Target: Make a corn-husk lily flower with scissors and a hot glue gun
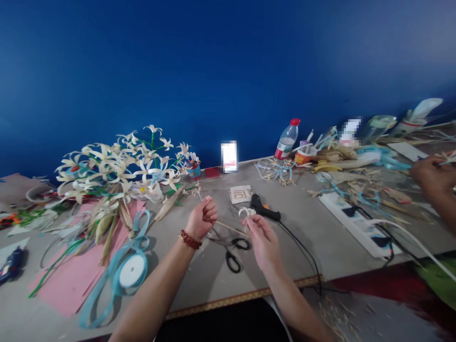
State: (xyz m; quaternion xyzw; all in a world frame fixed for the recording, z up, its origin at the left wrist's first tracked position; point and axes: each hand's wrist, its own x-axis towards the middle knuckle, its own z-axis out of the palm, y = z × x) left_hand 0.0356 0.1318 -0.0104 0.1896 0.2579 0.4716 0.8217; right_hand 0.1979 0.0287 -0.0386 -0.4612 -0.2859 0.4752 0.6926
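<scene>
My left hand (203, 217), with a red bead bracelet at the wrist, is raised over the table with its fingers pinched. A thin stem with a small pale tip (197, 189) shows just beyond the fingertips; whether it is held cannot be told. In my right hand (262, 236), thumb and fingers grip a small cream-coloured curled flower piece (245, 213). Between the hands a thin tan stick (231, 227) runs slantwise. Below it lie scissors (233, 261) with black handles. Just past my right hand rests a black glue gun (265, 209), beside a white patterned square block (240, 194).
White artificial flowers (117, 166), pink paper (67, 280) and a blue ribbon roll (133, 270) occupy the left. A power strip (351, 225), cables, a red-capped bottle (287, 139) and husk scraps (345, 156) are right. Another person's hand (432, 178) works at far right.
</scene>
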